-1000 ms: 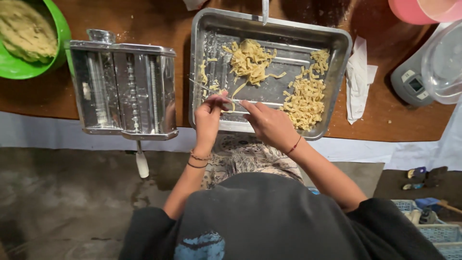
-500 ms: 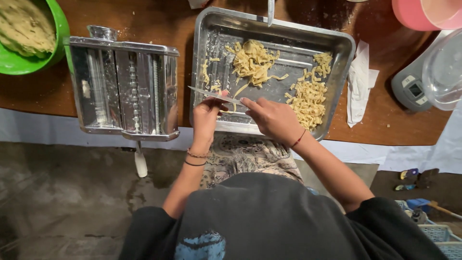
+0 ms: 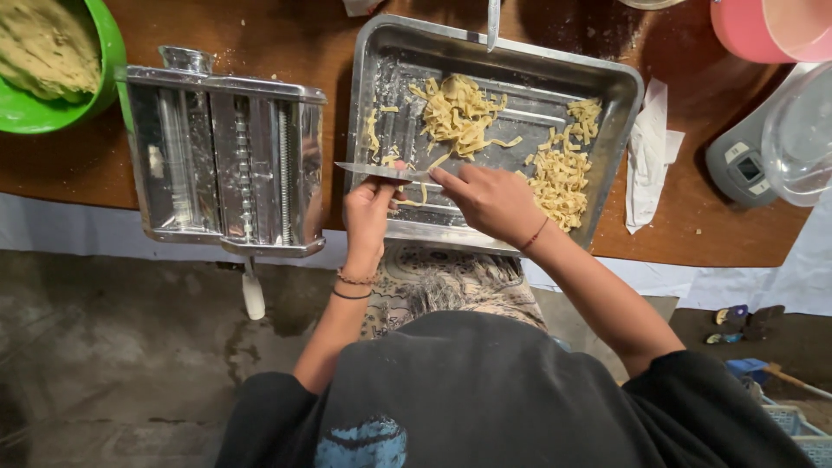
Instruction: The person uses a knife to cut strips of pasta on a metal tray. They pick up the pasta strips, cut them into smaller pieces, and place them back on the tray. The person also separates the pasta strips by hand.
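My right hand (image 3: 490,201) grips a knife (image 3: 374,171), index finger along its back, the blade lying flat and pointing left over the near left part of a metal tray (image 3: 617,165). My left hand (image 3: 367,212) pinches a cut noodle strip (image 3: 418,196) against the blade's underside. Two heaps of cut noodles lie in the tray, one at the middle back (image 3: 459,113) and one at the right (image 3: 562,173). A few loose strips (image 3: 373,130) lie at the tray's left.
A steel pasta machine (image 3: 227,165) stands left of the tray at the table's edge. A green bowl of dough (image 3: 43,52) sits at the far left. Right of the tray are a white cloth (image 3: 648,156), a scale (image 3: 744,163), a clear bowl (image 3: 802,130) and a pink container (image 3: 763,26).
Both hands moved slightly toward the tray's near left corner. The knife blade now shows flat, pointing left, with my left fingers against it.
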